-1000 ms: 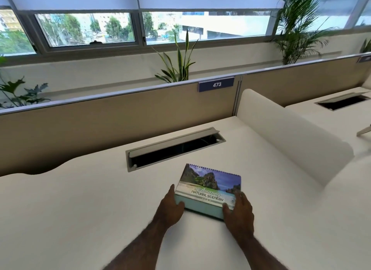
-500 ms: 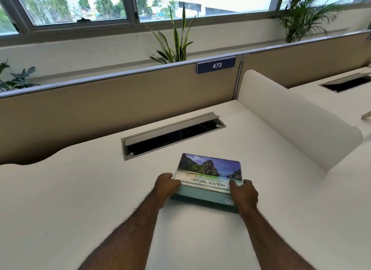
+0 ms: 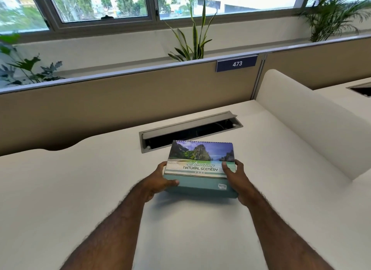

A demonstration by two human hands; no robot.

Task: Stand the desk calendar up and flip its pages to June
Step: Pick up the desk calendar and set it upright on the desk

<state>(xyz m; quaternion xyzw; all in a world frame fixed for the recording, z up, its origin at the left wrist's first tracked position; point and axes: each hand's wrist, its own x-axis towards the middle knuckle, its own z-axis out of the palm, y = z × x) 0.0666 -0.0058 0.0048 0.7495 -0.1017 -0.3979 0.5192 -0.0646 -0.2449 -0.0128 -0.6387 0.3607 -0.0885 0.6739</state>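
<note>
The desk calendar (image 3: 200, 159) is spiral-bound along its far edge, with a teal base and a cover photo of cliffs and sea titled "Amazing Natural Scenery". It is lifted off the white desk (image 3: 60, 189), its near edge raised and a shadow beneath it. My left hand (image 3: 158, 182) grips its left near corner, thumb on the teal front flap. My right hand (image 3: 234, 177) grips the right near corner, thumb on the cover. Only the cover page shows; the inner pages are hidden.
An open grey cable tray slot (image 3: 190, 129) lies in the desk just behind the calendar. A beige partition (image 3: 100, 101) with a "473" label (image 3: 236, 63) runs along the back. A white rounded divider (image 3: 301, 117) stands to the right. Plants (image 3: 192, 38) line the windowsill.
Both hands closed on the calendar's near corners and lifted it off the desk, tilting its near edge up. The camera view tipped down and closer.
</note>
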